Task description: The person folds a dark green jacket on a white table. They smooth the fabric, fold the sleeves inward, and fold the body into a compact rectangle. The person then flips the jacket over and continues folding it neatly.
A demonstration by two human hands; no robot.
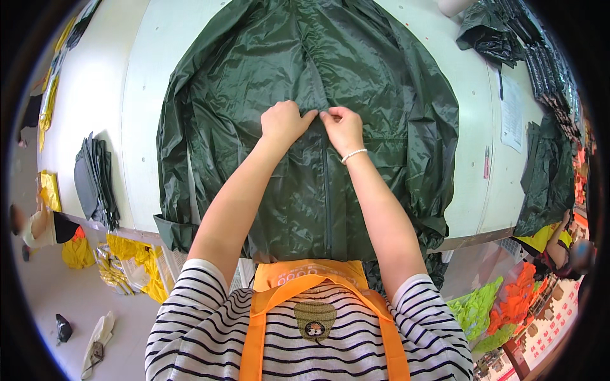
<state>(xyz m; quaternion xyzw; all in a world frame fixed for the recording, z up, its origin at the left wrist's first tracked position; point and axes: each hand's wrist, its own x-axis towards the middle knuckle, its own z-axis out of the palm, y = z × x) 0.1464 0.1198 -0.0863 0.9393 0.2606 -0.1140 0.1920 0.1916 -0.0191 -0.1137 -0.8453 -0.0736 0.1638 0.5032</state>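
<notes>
A shiny dark green rain jacket point(241, 82) lies spread on the white table in front of me, its sleeves down both sides and its lower hem at the table's near edge. Down its middle runs a front placket with a zipper point(328, 209). My left hand point(284, 123) is closed on the placket's left edge, thumb pointing inward. Just beside it, my right hand point(342, 129), with a white bracelet at the wrist, pinches the placket's fabric between thumb and forefinger. The two thumbs almost meet.
Folded dark green pieces point(95, 181) lie on the table point(143, 114) at the left. At the right are a paper sheet point(512, 114), a pink pen point(487, 162) and stacked dark garments point(546, 70). Yellow, lime and orange garments point(518, 295) sit below table level. Other people work at both sides.
</notes>
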